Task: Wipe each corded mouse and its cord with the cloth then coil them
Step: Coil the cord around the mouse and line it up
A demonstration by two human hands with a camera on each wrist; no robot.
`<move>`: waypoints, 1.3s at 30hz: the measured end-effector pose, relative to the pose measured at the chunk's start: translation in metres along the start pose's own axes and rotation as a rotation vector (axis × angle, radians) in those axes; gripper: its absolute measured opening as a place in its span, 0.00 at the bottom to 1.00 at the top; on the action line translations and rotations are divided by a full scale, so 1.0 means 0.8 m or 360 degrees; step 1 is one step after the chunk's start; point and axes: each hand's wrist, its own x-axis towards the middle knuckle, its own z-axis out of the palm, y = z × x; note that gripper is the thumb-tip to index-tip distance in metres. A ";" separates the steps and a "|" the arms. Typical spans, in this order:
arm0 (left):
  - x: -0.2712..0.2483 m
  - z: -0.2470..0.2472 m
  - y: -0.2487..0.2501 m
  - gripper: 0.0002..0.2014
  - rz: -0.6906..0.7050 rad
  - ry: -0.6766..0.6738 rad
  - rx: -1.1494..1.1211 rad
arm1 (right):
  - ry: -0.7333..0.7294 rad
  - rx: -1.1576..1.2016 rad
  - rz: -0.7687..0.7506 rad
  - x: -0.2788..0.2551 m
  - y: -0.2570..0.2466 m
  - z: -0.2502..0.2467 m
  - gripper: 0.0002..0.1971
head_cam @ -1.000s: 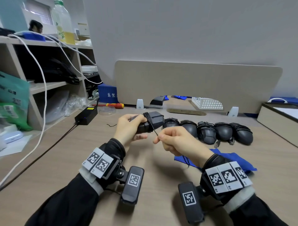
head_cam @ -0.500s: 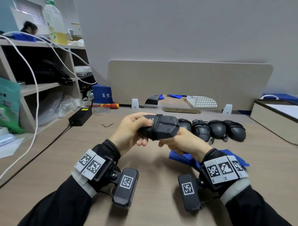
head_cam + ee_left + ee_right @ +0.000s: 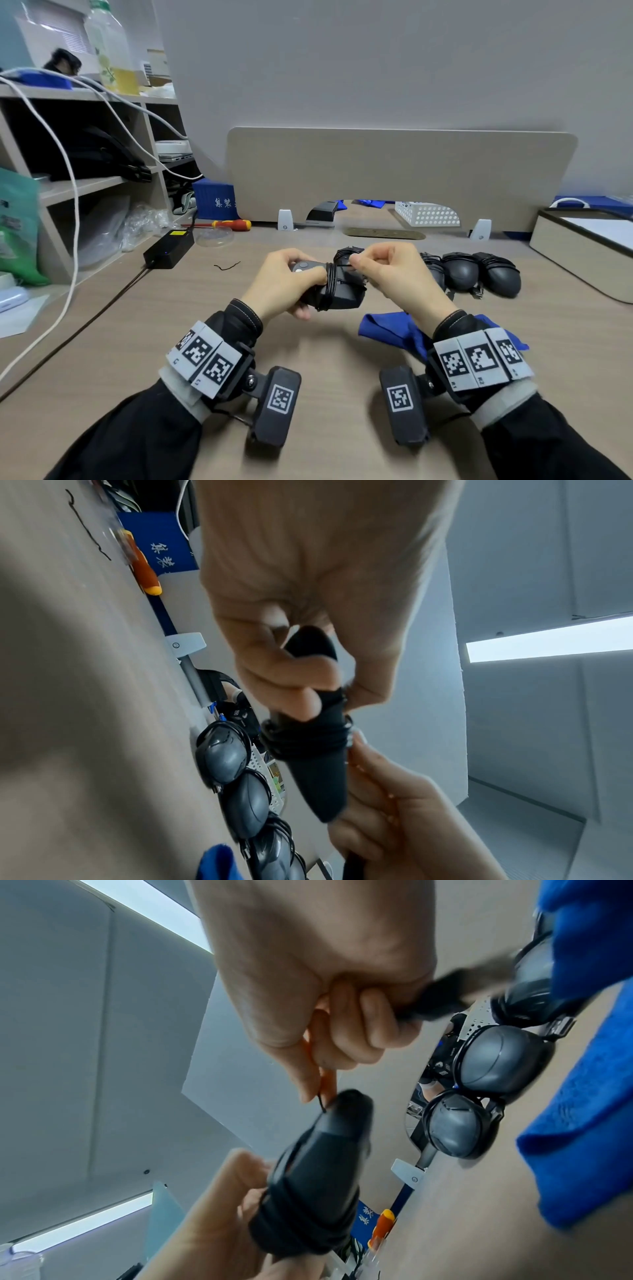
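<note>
A black corded mouse (image 3: pixel 339 291) hangs above the desk, its cord (image 3: pixel 329 281) wound round its body in several turns. My left hand (image 3: pixel 287 277) grips the mouse by its left end; the grip shows in the left wrist view (image 3: pixel 291 669) too. Over the top of the mouse, my right hand (image 3: pixel 387 270) pinches the thin cord between thumb and forefinger (image 3: pixel 318 1091), and its other fingers curl round the cord's end (image 3: pixel 431 1001). The blue cloth (image 3: pixel 394 332) lies on the desk under my right wrist.
Several coiled grey mice (image 3: pixel 462 272) sit in a row behind my right hand. A black power brick (image 3: pixel 169 248), a red-yellow screwdriver (image 3: pixel 229 224) and a loose twist tie (image 3: pixel 226 265) lie to the left. A shelf unit (image 3: pixel 85 185) stands left, a box (image 3: pixel 582 240) right.
My right hand came up from below the mouse to its top, carrying the cord round it. The mouse turned in my left hand and has more turns of cord on it.
</note>
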 end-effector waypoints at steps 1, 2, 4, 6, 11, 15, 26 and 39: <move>0.000 0.000 0.000 0.09 -0.0014 0.0050 -0.0023 | -0.0044 0.0003 -0.0013 -0.002 -0.003 0.003 0.12; 0.001 0.000 0.000 0.09 -0.0016 0.0104 -0.0038 | -0.0098 0.0025 -0.0024 -0.003 -0.004 0.007 0.11; 0.004 -0.003 -0.001 0.09 -0.0022 0.0211 -0.0078 | -0.0233 0.0091 -0.0045 -0.006 -0.006 0.014 0.10; 0.007 -0.006 -0.002 0.08 -0.0062 0.0304 -0.0229 | -0.0358 0.0065 -0.0076 -0.010 -0.008 0.019 0.11; 0.001 -0.004 -0.003 0.04 -0.0200 0.0242 -0.0595 | -0.0507 0.0057 0.0058 -0.016 -0.010 0.019 0.11; -0.004 0.000 -0.001 0.07 -0.0263 0.0110 -0.0847 | -0.0420 0.0112 0.0224 -0.013 -0.006 0.016 0.13; -0.007 -0.001 -0.002 0.19 -0.0060 -0.0260 -0.0853 | -0.0215 0.0258 0.0313 -0.009 -0.001 0.011 0.15; -0.002 0.005 -0.010 0.19 0.0120 0.0007 -0.0674 | 0.0092 0.1423 0.0216 -0.002 -0.010 -0.004 0.07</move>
